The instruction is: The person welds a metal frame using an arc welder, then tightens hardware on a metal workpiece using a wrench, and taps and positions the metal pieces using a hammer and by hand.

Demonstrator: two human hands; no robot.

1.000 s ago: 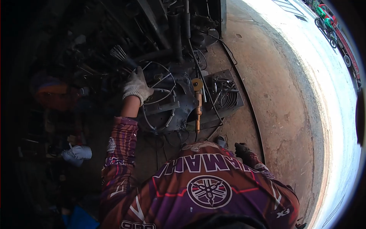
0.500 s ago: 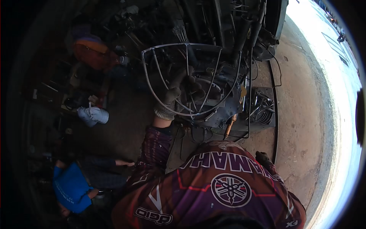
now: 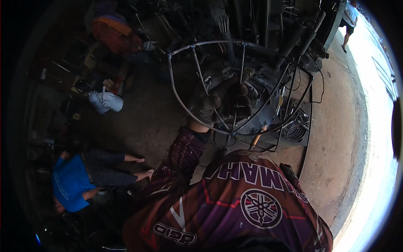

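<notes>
My glove [image 3: 210,102] is rough, matt knit cloth, the frame [image 3: 243,63] dull metal, my jersey [image 3: 235,185] smooth cloth, the floor [image 3: 325,126] rough

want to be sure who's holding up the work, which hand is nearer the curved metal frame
Left: the left hand grips the curved metal frame; the right hand is apart from it, beside the jersey.

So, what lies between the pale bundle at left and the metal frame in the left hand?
In the head view, only dim floor shows between the pale bundle and the metal frame.
</notes>
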